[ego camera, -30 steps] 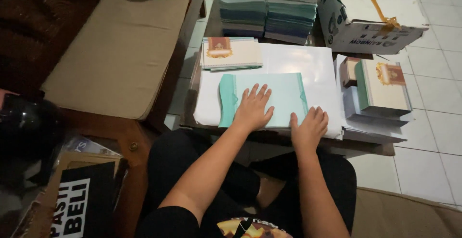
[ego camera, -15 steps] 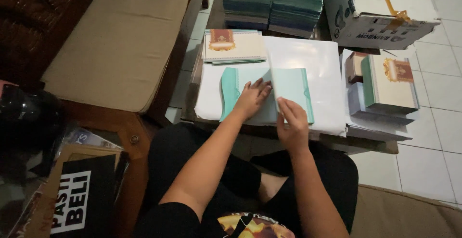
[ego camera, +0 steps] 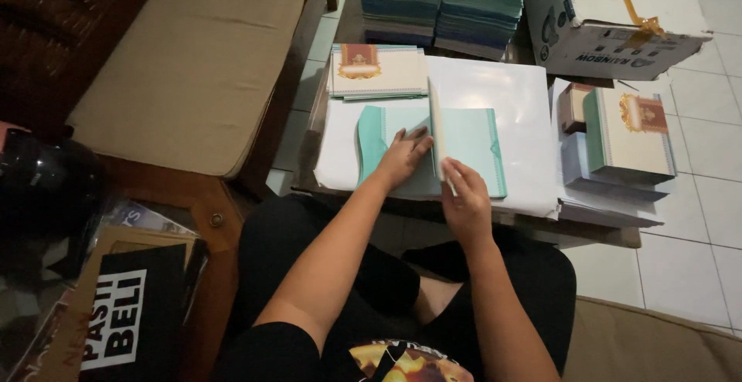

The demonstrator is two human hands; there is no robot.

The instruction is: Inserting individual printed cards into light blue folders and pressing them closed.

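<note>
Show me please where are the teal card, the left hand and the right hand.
teal card (ego camera: 473,142), head view, on its right panel.
left hand (ego camera: 403,156), head view, on its back.
right hand (ego camera: 466,200), head view, on its back.

Both bare forearms reach forward from the lap, converging toward each other. The left hand (ego camera: 402,158) lies palm down, its fingers (ego camera: 417,139) spread flat and pointing ahead and a little to the right. The right hand (ego camera: 464,196) sits just beside it, slightly nearer the body, wrist straight, fingers curled upward and pinched together at the tips.
</note>
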